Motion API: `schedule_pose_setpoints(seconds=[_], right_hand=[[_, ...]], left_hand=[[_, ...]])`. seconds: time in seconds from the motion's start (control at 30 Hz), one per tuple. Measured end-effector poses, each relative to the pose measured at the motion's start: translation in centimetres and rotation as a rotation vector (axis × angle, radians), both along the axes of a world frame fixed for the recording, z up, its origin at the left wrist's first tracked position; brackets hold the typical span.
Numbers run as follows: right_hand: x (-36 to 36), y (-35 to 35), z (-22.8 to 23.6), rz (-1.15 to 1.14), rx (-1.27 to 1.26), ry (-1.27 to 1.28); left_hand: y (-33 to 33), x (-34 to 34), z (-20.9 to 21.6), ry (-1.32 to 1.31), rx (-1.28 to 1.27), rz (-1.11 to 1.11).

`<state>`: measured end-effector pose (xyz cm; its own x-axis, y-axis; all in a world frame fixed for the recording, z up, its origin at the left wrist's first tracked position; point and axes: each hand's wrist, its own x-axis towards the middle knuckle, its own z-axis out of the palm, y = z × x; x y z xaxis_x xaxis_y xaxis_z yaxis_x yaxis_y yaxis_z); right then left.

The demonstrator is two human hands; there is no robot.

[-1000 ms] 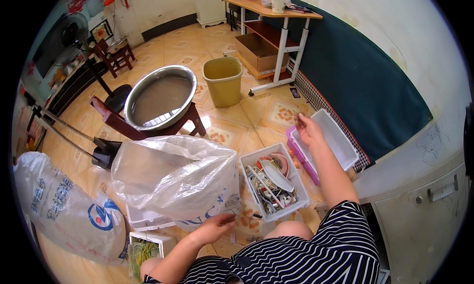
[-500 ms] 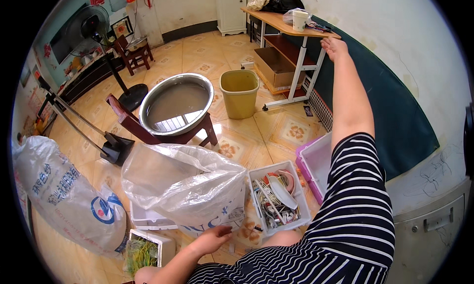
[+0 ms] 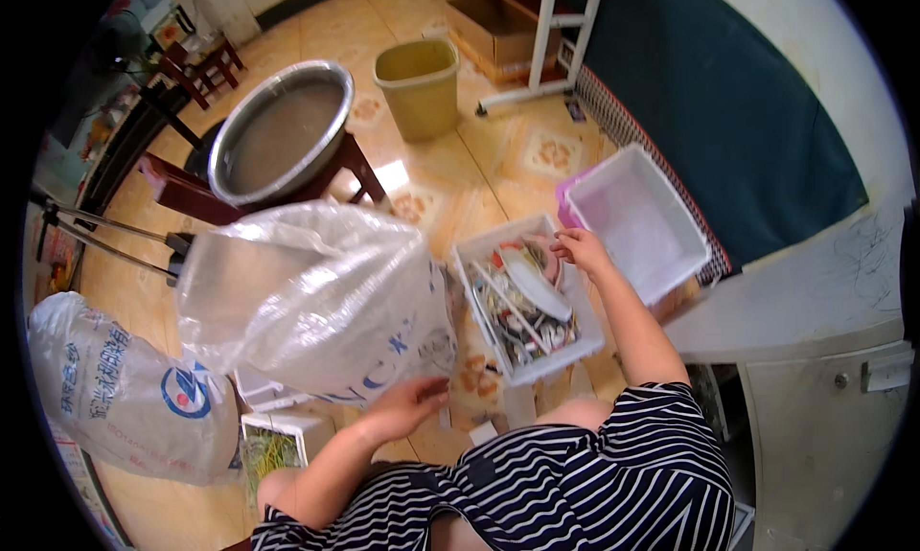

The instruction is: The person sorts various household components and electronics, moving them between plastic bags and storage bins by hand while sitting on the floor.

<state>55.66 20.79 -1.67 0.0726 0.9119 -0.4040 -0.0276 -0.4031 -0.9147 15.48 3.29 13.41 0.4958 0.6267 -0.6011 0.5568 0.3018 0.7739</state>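
My right hand (image 3: 582,251) is over the right rim of a white plastic bin (image 3: 508,367), its fingers loosely bent and apart with nothing visible in them. In the bin lie a long white oval piece (image 3: 535,283), a roll of pinkish tape (image 3: 542,256), and thin sticks and small odds and ends. My left hand (image 3: 410,407) hovers at the lower front of a large clear plastic sack (image 3: 316,283), fingers loosely extended and empty. Whether it touches the sack I cannot tell.
A white and purple bin (image 3: 661,220) stands to the right. Ahead are a basin of murky water (image 3: 283,134) on a wooden stool and a yellow bin (image 3: 422,91). A filled white sack (image 3: 134,398) and a foam box (image 3: 273,446) with green stems are at left.
My right hand has come down from the table at the far right to the white bin. The view has tilted downward. My left hand has stayed near the clear sack.
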Motion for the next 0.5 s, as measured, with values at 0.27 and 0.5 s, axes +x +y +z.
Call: schedule_pose_setpoints(seconds=[0.27,0.5], right_hand=[[-5.9,-9.1,-6.7,0.178,0.232,-1.119],[-3.7,-6.3,-6.3,0.230,-0.015,-0.815]], left_hand=[[-1.2,0.6,-3.6,-0.014,0.003,-0.068],[-1.7,-0.2,-1.0,0.040,0.046,-0.015]])
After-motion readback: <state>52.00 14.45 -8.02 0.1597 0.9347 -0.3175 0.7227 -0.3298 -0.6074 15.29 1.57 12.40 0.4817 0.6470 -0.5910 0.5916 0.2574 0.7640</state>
